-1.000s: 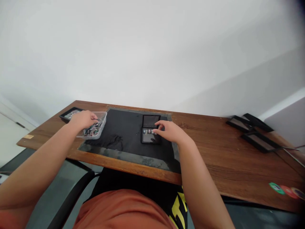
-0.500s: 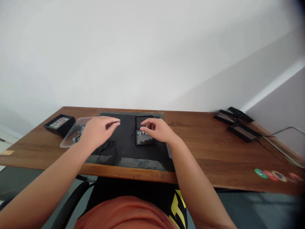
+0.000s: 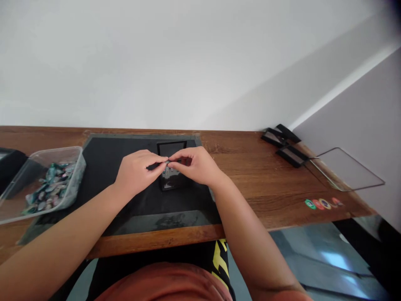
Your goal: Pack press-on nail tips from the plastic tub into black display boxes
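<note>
Above an open black case [image 3: 174, 186], my left hand [image 3: 138, 170] and my right hand [image 3: 196, 165] meet fingertip to fingertip. Both are closed in a pinch on one tiny piece [image 3: 168, 161] between them, too small and covered to name. The case lies on a black mat [image 3: 103, 167] with its lid raised at the back. Inside it, several small shiny pieces sit in a row, partly hidden by my fingers.
A clear plastic tub [image 3: 82, 167] with a heap of small teal and pale pieces [image 3: 52, 188] stands left, beside a black box [image 3: 11, 167]. Black cases [image 3: 293, 155], a wire frame [image 3: 354, 156] and round stickers [image 3: 324, 204] are on the right.
My left hand has moved right, bringing a small piece to my right hand. The right fingers have closed on it. The view has shifted, showing more of the tub.
</note>
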### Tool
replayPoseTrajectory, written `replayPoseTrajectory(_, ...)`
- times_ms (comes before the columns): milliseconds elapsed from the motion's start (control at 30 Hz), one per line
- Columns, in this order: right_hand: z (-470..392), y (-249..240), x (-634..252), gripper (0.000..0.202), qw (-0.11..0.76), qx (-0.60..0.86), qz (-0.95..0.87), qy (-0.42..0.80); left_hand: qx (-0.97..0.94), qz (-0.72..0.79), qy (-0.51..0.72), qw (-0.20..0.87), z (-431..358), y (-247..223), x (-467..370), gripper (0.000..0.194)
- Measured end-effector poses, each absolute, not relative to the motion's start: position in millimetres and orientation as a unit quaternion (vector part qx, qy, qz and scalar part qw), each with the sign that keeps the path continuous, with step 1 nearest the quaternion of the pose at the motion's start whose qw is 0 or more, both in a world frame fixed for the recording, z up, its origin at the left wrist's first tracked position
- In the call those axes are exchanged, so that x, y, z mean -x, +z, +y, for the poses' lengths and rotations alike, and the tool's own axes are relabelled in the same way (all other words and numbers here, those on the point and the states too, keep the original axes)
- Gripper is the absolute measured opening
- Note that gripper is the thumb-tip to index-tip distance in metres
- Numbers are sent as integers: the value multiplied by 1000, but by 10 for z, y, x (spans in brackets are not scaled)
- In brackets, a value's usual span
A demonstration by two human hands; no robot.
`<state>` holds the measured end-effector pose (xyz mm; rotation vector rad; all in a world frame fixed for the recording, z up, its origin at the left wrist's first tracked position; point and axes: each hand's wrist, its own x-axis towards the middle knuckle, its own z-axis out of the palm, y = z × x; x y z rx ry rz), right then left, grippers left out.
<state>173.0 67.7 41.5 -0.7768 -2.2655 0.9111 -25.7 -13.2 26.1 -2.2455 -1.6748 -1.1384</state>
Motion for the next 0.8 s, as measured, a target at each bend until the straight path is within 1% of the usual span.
replayPoseTrajectory(167,677,377,-1719,13,251,268,-835,409,732,-556,-394,12,-185,272,258,20)
replayPoseTrajectory(300,674,381,-1721,27,242,261,-796,490,721,-576,-384,-7,-212,311,303,19)
replayPoseTrajectory(367,670,375,-1713,31,251,262,-777,514,721,-569,-395,11,-213,314,323,19)
replayPoseTrajectory(600,694,282,-1654,33,300,227,-739,559,750,-489,-432,107,-179,239,319,17)
replayPoseTrajectory(700,716,253,-1649,33,299,217,-725,582,756,-455,-454,126,-157,217,317,10)
replayPoseTrajectory(800,712,251,-1651,33,293,214,-736,571,757,-448,-455,138,-146,211,322,7)
